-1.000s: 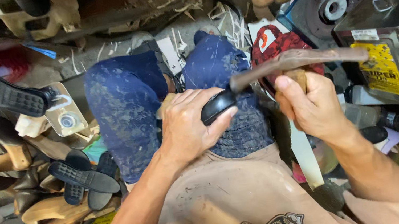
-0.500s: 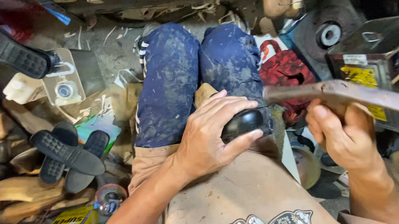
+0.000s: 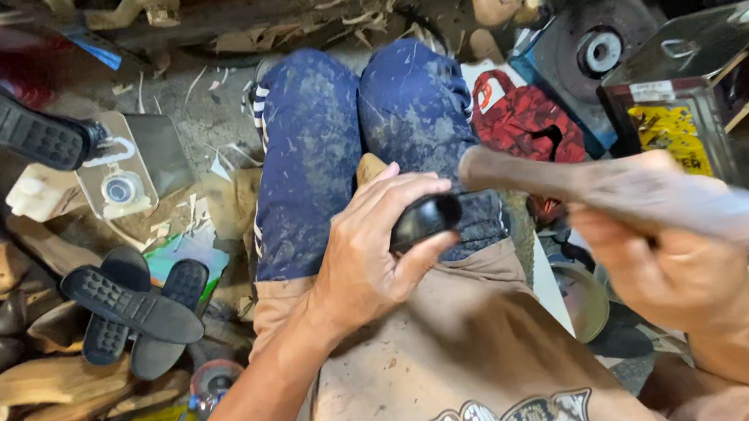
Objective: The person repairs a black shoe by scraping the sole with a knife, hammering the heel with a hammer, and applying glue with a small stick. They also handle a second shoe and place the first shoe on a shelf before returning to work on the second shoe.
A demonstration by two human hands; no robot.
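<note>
Cluttered workshop floor: black soles [image 3: 132,307], wooden lasts [image 3: 19,387], metal can [image 3: 716,97] scattered around. Black shoe [image 3: 424,219] on lap, pinned against knees [image 3: 361,131] by left hand [image 3: 368,262], clenched around it for steadiness. Right hand [image 3: 661,259] grasping hammer [image 3: 615,195], head near shoe.

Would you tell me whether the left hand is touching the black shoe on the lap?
Touching. The head view shows the left hand wrapped around the black shoe, fingers over its top and thumb beneath.
</note>
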